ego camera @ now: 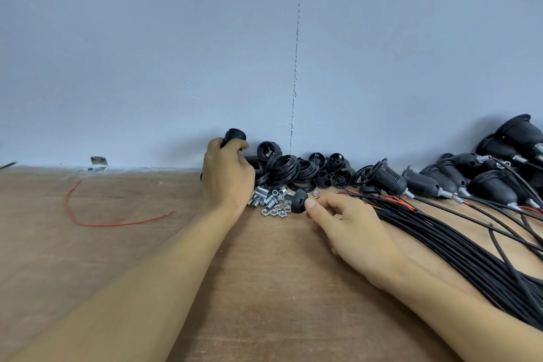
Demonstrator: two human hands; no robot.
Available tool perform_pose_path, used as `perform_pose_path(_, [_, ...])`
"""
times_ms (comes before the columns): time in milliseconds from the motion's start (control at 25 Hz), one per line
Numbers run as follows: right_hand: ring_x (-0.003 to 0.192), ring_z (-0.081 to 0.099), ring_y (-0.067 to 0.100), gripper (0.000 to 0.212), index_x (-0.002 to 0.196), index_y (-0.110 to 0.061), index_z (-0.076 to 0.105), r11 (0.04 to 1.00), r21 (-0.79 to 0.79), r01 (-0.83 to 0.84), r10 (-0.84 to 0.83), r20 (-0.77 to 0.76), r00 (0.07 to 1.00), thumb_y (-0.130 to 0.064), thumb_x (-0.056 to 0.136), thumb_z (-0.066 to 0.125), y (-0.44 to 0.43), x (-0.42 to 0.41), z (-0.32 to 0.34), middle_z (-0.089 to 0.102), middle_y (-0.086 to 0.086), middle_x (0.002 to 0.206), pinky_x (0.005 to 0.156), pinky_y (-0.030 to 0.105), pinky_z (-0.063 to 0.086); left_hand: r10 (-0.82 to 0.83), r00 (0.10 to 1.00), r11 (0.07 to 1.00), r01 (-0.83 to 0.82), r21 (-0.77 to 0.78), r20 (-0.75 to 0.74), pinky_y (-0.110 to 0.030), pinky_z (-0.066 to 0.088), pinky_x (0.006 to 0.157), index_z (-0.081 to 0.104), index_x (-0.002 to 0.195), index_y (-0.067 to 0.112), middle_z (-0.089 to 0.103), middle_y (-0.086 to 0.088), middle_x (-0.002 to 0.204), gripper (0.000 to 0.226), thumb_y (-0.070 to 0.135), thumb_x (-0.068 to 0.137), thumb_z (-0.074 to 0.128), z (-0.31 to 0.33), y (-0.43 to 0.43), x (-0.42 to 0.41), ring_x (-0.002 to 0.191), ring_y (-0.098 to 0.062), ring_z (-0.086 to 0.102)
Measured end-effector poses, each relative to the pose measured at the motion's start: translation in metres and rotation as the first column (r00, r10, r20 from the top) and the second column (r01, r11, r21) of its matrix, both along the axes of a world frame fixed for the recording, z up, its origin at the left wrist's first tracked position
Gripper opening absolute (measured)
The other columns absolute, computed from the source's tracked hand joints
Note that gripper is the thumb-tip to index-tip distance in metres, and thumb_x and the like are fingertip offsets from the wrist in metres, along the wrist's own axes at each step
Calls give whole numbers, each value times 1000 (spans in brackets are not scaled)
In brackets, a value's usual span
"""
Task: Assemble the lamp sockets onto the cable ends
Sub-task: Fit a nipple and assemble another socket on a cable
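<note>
My left hand [227, 173] is closed around a black threaded socket body [234, 136] lifted just above the pile by the wall. My right hand [349, 223] pinches a black dome-shaped socket cap [299, 200] between thumb and fingers, low over the table. A heap of loose black socket parts and rings [293, 169] lies against the wall between the hands. Small metal nuts and threaded tubes [270, 200] are scattered in front of it. A bundle of black cables [458, 241] with red wire ends runs under my right wrist.
Several assembled sockets on cables [435, 181] lie in a row at the right, piled up at the far right. A loose red wire [88, 214] curls on the wooden table [88, 258] at left. A metal bracket [99, 162] sits at the grey wall's foot.
</note>
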State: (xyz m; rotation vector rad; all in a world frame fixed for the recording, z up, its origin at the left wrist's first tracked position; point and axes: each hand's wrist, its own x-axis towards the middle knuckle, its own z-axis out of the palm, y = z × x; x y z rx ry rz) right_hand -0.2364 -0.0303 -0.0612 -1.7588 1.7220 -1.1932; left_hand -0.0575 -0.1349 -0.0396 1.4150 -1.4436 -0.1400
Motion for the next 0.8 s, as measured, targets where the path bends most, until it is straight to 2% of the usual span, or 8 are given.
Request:
perform_pose_path(120, [47,48,3,28,73,-34,66,1000,16,-13,12,59,998,-50,95,57,-1,-1,-1,69,1,75,58,25,42,-63,974,994,41,-103,-219,-15,37,80,73,94,20,62,-4,118,28,2,91,52,8,23,-9,101,-16,57])
perform_pose_path(240, [41,48,13,31,77,-23,67,999,33,-38,30,208,978,-46,95,58,-1,-1,0,69,4,75,47,23,40,-181,933,983,165,-77,-311,-20,46,78,69,75,25,66,5,89,25,3,84,62,12,52,-23,83,-11,60])
perform_pose_path(360, [39,46,16,31,76,-20,67,999,22,-24,15,353,935,-42,97,58,0,-2,2,69,1,73,36,20,33,-310,881,941,338,18,-358,-24,48,73,63,74,26,69,1,86,23,7,81,74,-1,77,-33,79,-11,64])
perform_pose_path(480, [42,48,20,36,72,-16,61,1000,23,-7,-3,425,905,-42,97,58,0,-5,4,63,4,64,40,25,35,-363,811,874,467,135,-458,-32,48,72,47,82,36,68,-5,99,38,13,78,78,-12,88,-33,87,-22,63])
perform_pose_path(600, [48,51,22,33,72,-10,61,999,-7,-52,47,551,833,-32,96,62,5,-8,9,61,5,63,44,30,41,-434,748,796,579,174,-502,-29,45,77,43,88,49,61,8,113,49,14,68,71,-17,91,-31,99,-21,64])
perform_pose_path(680, [50,52,20,31,68,-10,61,996,-34,-80,83,621,779,-26,95,63,8,-11,13,60,3,63,44,29,43,-489,734,758,625,186,-471,-26,46,73,45,96,50,59,14,112,52,15,62,63,-20,93,-30,99,-18,64])
perform_pose_path(800, [54,52,17,31,63,-14,63,993,-63,-96,114,673,731,-20,93,63,9,-16,17,57,2,67,43,29,43,-535,749,752,633,184,-390,-18,46,69,49,93,46,61,16,99,45,15,61,59,-20,96,-29,91,-9,61])
